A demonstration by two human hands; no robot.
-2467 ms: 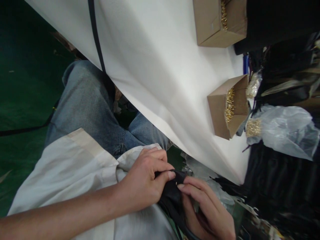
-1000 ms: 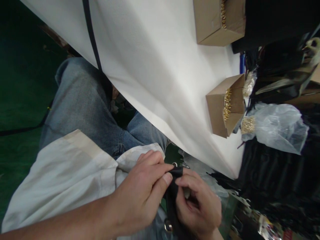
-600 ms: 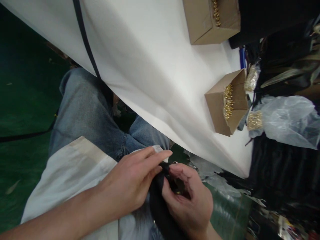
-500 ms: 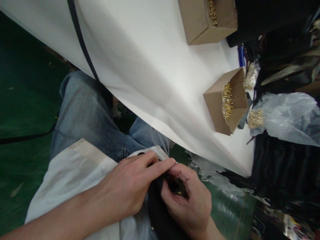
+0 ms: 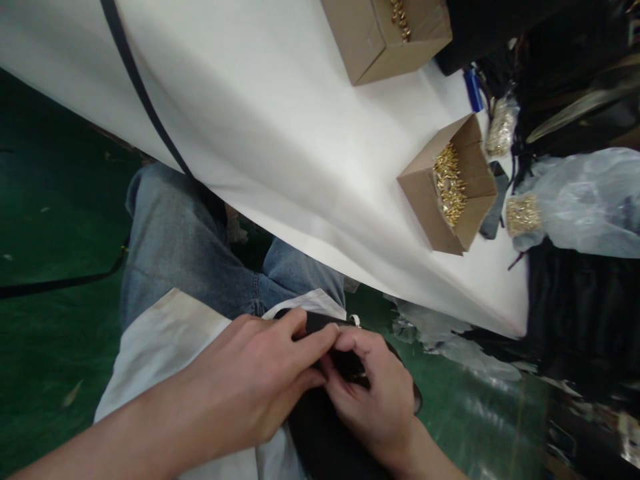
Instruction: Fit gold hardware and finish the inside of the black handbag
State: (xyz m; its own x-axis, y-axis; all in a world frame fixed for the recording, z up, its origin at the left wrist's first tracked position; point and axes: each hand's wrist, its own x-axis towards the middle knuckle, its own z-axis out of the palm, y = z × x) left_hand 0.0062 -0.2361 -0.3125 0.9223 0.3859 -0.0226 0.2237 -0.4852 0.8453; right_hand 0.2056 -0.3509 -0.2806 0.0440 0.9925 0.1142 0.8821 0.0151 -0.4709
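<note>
A black strap-like piece (image 5: 325, 433) runs over my lap and passes under both hands. My left hand (image 5: 265, 370) is closed on it, thumb and forefinger pinching its upper edge. Tip to tip with those fingers, my right hand (image 5: 380, 393) pinches the same edge from the other side. Whatever small part lies between the fingertips is hidden. A small white bit (image 5: 355, 321) sticks up just beyond the right fingers. Dark material and a faint metallic glint show inside the curl of the right hand.
Ahead is a white-covered table (image 5: 280, 133) with an open cardboard box (image 5: 417, 190) of gold-coloured pins (image 5: 450, 187). A second box (image 5: 363, 50) stands farther off. Beside them lies a clear plastic bag (image 5: 595, 207). A thin black strap (image 5: 143, 90) crosses the table's left part.
My view has shifted slightly. The right hand has tilted and moved a little left, its thumb now close to the left fingers. More of the black piece shows beyond the hands.
</note>
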